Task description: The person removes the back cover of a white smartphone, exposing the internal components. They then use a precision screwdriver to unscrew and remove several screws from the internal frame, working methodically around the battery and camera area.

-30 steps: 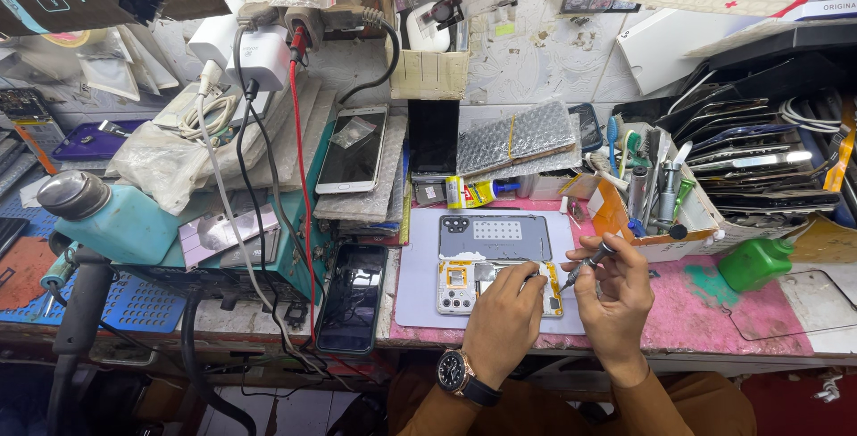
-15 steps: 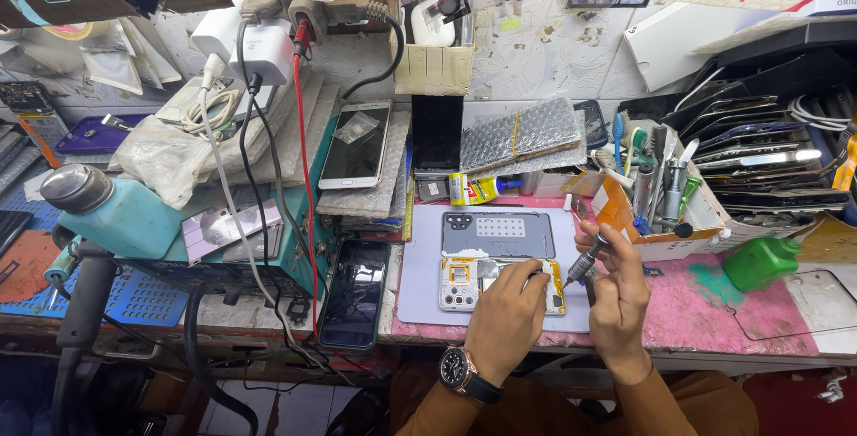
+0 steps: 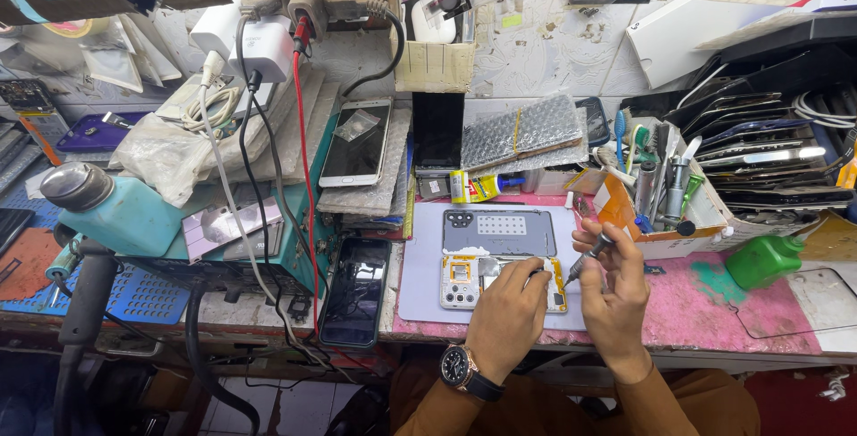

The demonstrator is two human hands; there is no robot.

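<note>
while the head camera is looking straight down at the bench, i am watching the left hand [image 3: 511, 311] pressing flat on the lower edge of an opened phone [image 3: 500, 282], fingers pressed together and curled over its frame, a wristwatch [image 3: 461, 370] showing at the cuff. the right hand [image 3: 616, 298] is pinching a slim screwdriver [image 3: 591, 257] between thumb and fingertips, tip angling down toward the phone's right end; whether the tip is actually touching i cannot tell. the phone is lying on a grey work mat [image 3: 420, 293] at the front of the pink bench top [image 3: 696, 311], with its detached grey back cover [image 3: 498, 232] just beyond it on the same mat. it is looking like an exposed inner frame: white plate at the left with round openings, yellow-orange flex and tape along the top and right end. i am judging it light, thin and stiff but fragile with the back off, the ribbons and board easy to tear or scratch, so it is best held by the outer frame edges, not the middle. the screwdriver is reading as light and slick, wanting a fingertip grip near its knurled neck. a dark phone [image 3: 355, 291] is lying left of the mat, and a green bottle [image 3: 761, 261] is sitting well off to the right.
</note>
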